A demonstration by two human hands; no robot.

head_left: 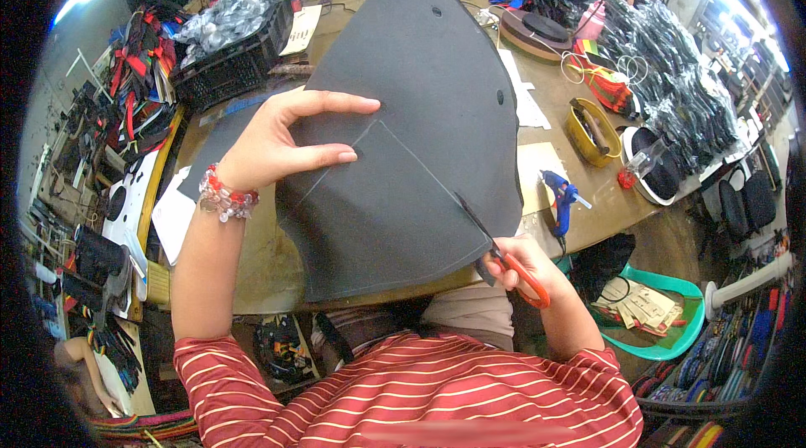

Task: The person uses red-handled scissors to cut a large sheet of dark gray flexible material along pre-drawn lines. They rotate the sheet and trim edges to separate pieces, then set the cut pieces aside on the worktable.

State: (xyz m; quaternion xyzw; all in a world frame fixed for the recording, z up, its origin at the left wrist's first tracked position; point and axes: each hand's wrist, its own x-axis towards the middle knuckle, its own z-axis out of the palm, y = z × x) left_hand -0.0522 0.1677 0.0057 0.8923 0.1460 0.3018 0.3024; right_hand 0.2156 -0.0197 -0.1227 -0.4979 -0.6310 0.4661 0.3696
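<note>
A large dark grey sheet (411, 53) stretches before me over the table, with pale marked lines forming a corner and two small dark marks near its right side. Over its left part is my left hand (281, 133), thumb and index finger spread apart above the sheet near the marked corner; its other fingers are mostly hidden. My right hand (514, 263) grips scissors (531, 284) with orange-red handles at the sheet's lower right edge. One dark blade lies over the sheet along a pale line; the other blade is hidden.
On the worktable (336, 15), a blue glue gun (561, 203) and yellow bowl (592, 133) lie to the right. Plastic-wrapped black goods (672, 87) are heaped beyond. A black crate (235, 66) stands far left. A teal chair (663, 347) holding papers is lower right. People sit across the table.
</note>
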